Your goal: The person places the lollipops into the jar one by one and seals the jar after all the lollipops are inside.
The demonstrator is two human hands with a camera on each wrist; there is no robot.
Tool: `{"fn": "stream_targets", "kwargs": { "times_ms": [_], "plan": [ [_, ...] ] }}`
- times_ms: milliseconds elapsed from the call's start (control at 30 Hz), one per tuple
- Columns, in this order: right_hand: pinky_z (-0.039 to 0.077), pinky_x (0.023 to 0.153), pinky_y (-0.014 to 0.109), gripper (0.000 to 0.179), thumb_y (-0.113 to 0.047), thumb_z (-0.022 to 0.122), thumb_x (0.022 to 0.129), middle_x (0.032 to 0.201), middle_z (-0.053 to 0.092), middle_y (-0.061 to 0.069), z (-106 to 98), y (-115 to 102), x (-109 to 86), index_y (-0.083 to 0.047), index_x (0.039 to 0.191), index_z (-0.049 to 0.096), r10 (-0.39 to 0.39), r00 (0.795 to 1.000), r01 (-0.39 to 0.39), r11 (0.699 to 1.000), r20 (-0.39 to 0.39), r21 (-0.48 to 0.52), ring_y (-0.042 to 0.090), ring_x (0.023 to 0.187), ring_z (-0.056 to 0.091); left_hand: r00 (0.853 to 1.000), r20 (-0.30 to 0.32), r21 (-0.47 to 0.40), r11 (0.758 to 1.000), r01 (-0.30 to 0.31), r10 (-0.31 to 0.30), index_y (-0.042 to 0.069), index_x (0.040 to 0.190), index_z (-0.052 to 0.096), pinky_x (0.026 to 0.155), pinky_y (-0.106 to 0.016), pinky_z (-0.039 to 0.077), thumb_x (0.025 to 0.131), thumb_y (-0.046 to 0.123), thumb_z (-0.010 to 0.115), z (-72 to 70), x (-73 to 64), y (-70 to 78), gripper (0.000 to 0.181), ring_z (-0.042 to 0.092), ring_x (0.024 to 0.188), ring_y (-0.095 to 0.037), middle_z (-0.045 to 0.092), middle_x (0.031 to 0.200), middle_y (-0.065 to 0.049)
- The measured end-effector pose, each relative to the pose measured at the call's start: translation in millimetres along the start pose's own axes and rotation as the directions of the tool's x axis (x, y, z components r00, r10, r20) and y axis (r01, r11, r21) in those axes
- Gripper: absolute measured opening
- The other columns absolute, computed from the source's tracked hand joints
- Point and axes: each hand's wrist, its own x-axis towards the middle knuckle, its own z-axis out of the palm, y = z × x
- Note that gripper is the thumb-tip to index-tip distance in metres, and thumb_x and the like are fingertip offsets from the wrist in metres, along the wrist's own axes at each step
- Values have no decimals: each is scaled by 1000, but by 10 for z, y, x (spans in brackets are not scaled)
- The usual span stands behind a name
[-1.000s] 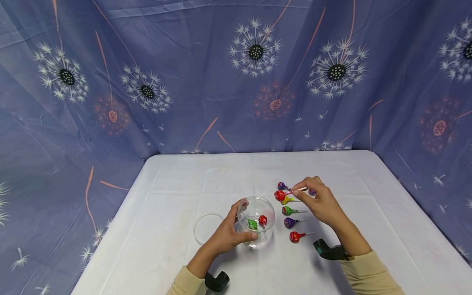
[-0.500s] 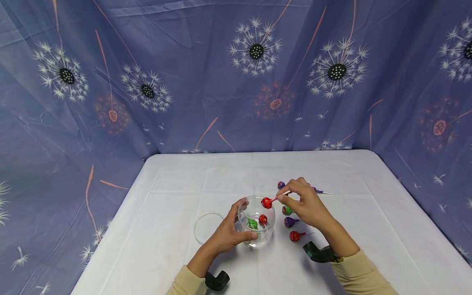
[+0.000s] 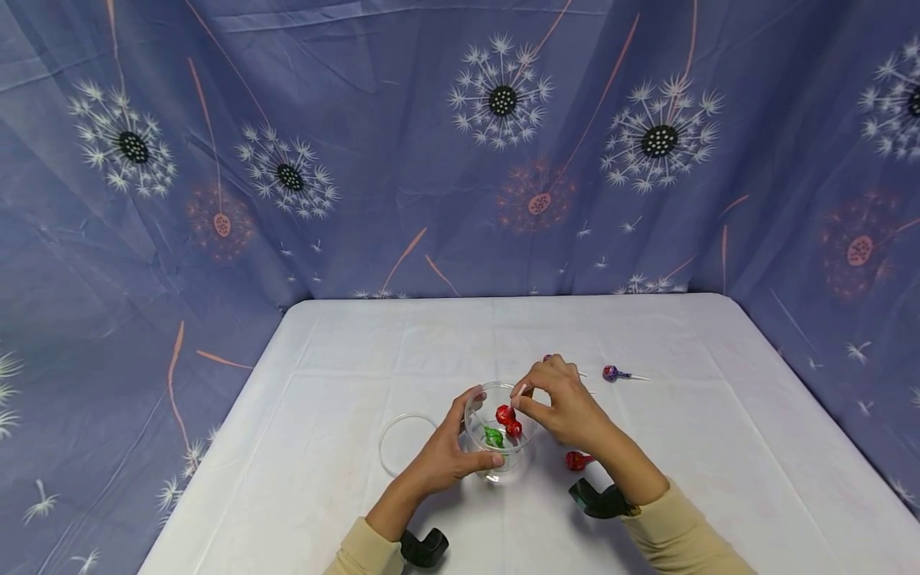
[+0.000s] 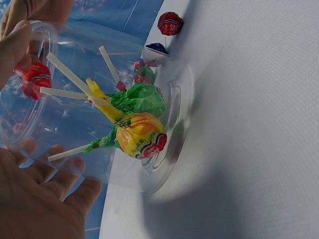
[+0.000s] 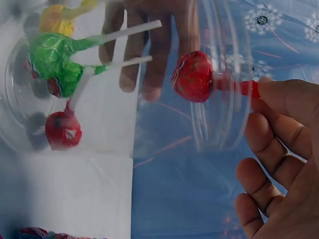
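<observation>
Left hand (image 3: 449,457) wraps the clear jar (image 3: 496,477) from the left, thumb on near side, fingers spread round the far wall. Right forearm comes in from near right, hand (image 3: 564,407) at the jar's right rim, thumb and index clamped on the stick of a red lollipop (image 3: 505,414), other fingers loosely bent and apart. Candy head sits just inside the jar mouth, above a yellow lollipop (image 4: 139,133) and green ones. Purple lollipop (image 3: 610,373) lies far right on the table (image 3: 323,415)
</observation>
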Motion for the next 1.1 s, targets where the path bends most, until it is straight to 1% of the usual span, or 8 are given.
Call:
{"fn": "stream_targets", "kwargs": {
  "times_ms": [67, 233, 333, 467, 633, 767, 900, 1100],
  "plan": [
    [30, 82, 37, 4, -19, 71, 82, 77, 59, -14, 44, 7, 5, -21, 82, 67, -26, 1000, 26, 999, -2, -20, 6, 83, 40, 1000, 0, -2, 1000, -4, 4, 25, 149, 18, 113, -54, 28, 76, 34, 79, 0, -2, 0, 96, 35, 138, -31, 31, 153, -3],
    [31, 80, 35, 14, -14, 78, 72, 75, 61, -12, 124, 6, 12, -22, 77, 66, -81, 996, 77, 991, -28, -110, 6, 81, 39, 1000, -3, 5, 1000, -3, 3, 31, 148, 18, 114, -52, 28, 75, 35, 79, 4, -5, 10, 94, 34, 140, -27, 31, 153, 0],
    [29, 75, 32, 16, -15, 79, 69, 73, 61, -12, 144, -5, 11, -22, 72, 66, -102, 994, 95, 982, -35, -164, 7, 79, 40, 1000, -3, 5, 1000, -1, 1, 32, 148, 18, 114, -51, 28, 75, 35, 79, 3, -6, 14, 94, 33, 140, -26, 31, 153, 1],
    [26, 72, 29, 16, -18, 81, 69, 73, 60, -12, 157, -20, -2, -24, 69, 66, -105, 994, 101, 970, -11, -220, 7, 78, 39, 1000, -1, 2, 1000, 2, -2, 33, 148, 18, 113, -53, 29, 76, 36, 78, 0, -6, 9, 94, 34, 139, -30, 31, 153, 1],
    [25, 74, 30, 15, -20, 81, 69, 70, 57, -13, 167, -29, -36, -25, 69, 67, -103, 994, 106, 955, 27, -277, 6, 76, 34, 1000, 1, -2, 1000, 3, -3, 33, 148, 18, 113, -53, 29, 76, 36, 78, 0, -4, -4, 94, 33, 139, -31, 31, 153, 1],
    [26, 75, 31, 15, -22, 82, 68, 70, 57, -12, 155, -37, -55, -24, 70, 67, -115, 993, 117, 951, 25, -287, 7, 75, 33, 1000, 0, -1, 1000, 2, -2, 36, 147, 18, 112, -54, 29, 76, 34, 78, 5, 1, -11, 92, 34, 139, -32, 31, 153, -1],
    [27, 76, 32, 16, -27, 82, 68, 74, 59, -11, 120, -36, -52, -23, 76, 68, -118, 993, 118, 951, 17, -284, 7, 76, 34, 1000, -2, 0, 1000, 4, -4, 37, 146, 18, 112, -55, 29, 76, 33, 78, 8, 3, -11, 92, 34, 139, -33, 31, 153, -1],
    [30, 77, 35, 19, -26, 81, 71, 74, 58, -7, 25, -8, -27, -20, 83, 68, -143, 988, 125, 961, -53, -248, 9, 79, 39, 1000, -8, 9, 1000, 9, -9, 37, 146, 19, 113, -54, 28, 75, 37, 78, 13, -3, 3, 93, 34, 139, -31, 32, 152, 1]
  ]
}}
